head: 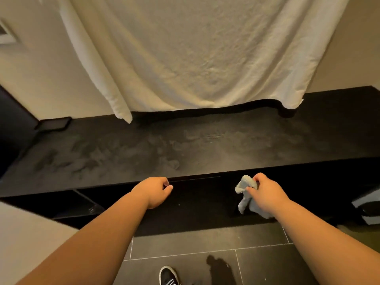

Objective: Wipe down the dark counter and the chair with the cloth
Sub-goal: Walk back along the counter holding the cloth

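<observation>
A long dark counter runs across the view, its top dull with smeared dust marks. My right hand grips a crumpled grey cloth just in front of the counter's front edge, the cloth's tail hanging down below the hand. My left hand hovers at the same front edge, fingers loosely curled and holding nothing. No chair is in view.
A white sheet hangs on the wall and ends just above the counter's back. A dark phone lies at the counter's far left corner. Grey floor tiles and a black shoe show below. An open shelf sits under the counter.
</observation>
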`<state>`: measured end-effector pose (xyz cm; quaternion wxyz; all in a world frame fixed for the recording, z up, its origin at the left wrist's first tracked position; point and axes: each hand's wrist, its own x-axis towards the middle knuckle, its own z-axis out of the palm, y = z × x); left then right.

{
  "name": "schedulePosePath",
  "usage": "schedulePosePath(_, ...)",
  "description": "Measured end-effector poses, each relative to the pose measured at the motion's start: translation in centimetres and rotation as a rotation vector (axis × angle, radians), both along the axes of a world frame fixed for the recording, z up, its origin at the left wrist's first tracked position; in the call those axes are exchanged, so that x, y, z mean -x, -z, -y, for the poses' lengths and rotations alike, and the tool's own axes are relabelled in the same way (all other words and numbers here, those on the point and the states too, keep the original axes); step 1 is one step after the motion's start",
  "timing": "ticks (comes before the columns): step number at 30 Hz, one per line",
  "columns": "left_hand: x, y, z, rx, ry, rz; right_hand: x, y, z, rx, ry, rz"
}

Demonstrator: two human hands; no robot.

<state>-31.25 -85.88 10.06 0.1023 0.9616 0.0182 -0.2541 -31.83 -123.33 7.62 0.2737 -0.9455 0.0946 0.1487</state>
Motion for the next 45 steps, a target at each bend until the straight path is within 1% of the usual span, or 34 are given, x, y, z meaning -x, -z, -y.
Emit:
schedulePosePath(4,2.4,-0.6,-6.3,0.01,-0.127,0.016,-1.3,-1.5,-6.3,0.015,-0.132,0.021)
schedulePosePath(9,4.1,-1.0,-13.5,0.052,-0.223,0.041,-2.9,-3.2,-14.7,0.052,-0.273,0.043)
schedulePosePath(14,6.3,-1.6,-22.5,0.06,-0.268,0.072,-4.1,-4.3,-26.1,0.071,-0.403,0.05)
schedulePosePath(19,8.7,-1.2,-34.1,-0.007,-0.345,0.09,-4.6,-4.4,-38.3,0.061,-0.516,0.084)
schedulePosePath(23,10.3,-1.2,-41.1,0.0,-0.408,0.116,-5.0,-4.0,-47.2,0.045,-0.592,0.11)
schedulePosePath(29,12.2,-1.4,-48.1,0.011,-0.456,0.139,-4.5,-3.4,-58.3,0.005,-0.708,0.106)
schedulePosePath(33,13.1,-1.0,-51.3,0.016,-0.52,0.128,-4.9,-3.5,-63.4,0.036,-0.804,0.12)
schedulePosePath(36,13.3,-0.4,-53.3,0.023,-0.576,0.12,-6.0,-3.5,-66.6,0.01,-0.824,0.135)
schedulePosePath(40,11.6,-0.2,-55.8,0.019,-0.605,0.115,-7.9,-2.8,-70.0,-0.048,-0.845,0.129)
schedulePosePath(45,7.0,-0.8,-59.1,-0.014,-0.59,0.113,-11.9,-2.5,-73.8,-0.067,-0.882,0.118)
